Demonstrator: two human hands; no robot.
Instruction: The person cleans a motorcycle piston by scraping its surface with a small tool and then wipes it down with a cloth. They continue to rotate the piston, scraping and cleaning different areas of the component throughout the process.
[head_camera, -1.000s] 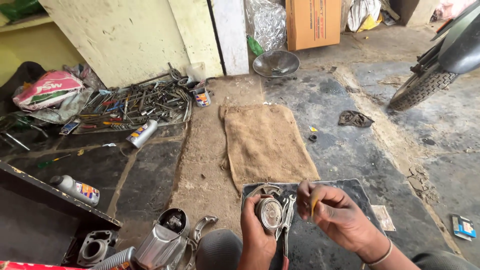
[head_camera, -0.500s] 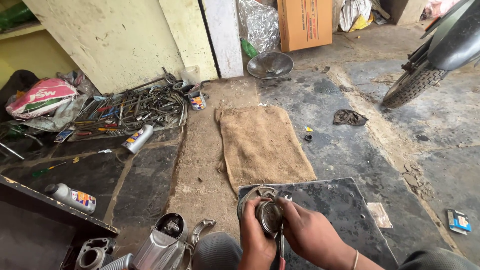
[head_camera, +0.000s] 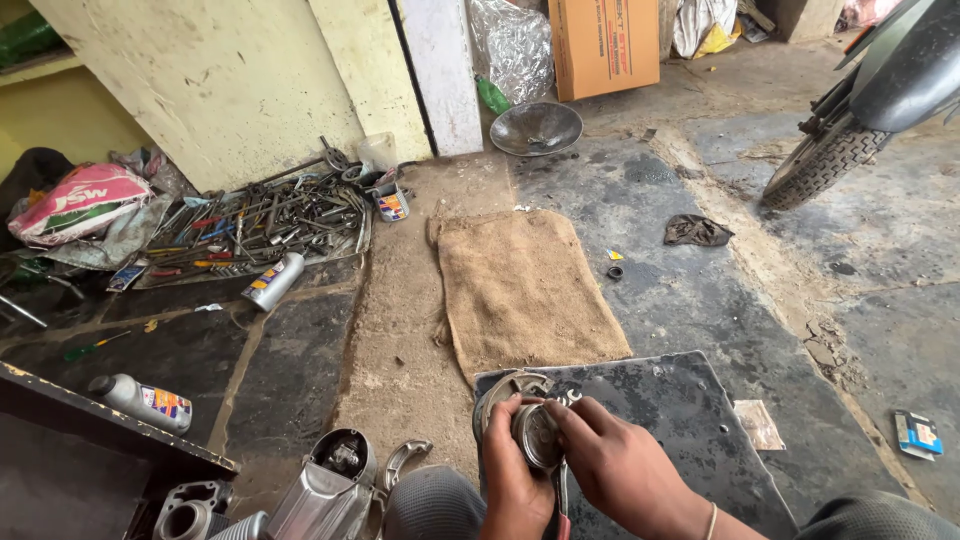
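Both hands — left hand (head_camera: 515, 485) and right hand (head_camera: 615, 465) — clasp a round metal part (head_camera: 535, 435) near centre, over a dark mat (head_camera: 700, 420); one brown carton (head_camera: 603, 42) far; two grey bottles (head_camera: 140, 402) left; one pink sack (head_camera: 80, 200) far left

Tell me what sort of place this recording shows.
Most likely a small motorcycle repair workshop, with work done on the floor. A heap of hand tools lies by the wall, a motorcycle wheel stands at right, and both hands hold a round metal engine part.
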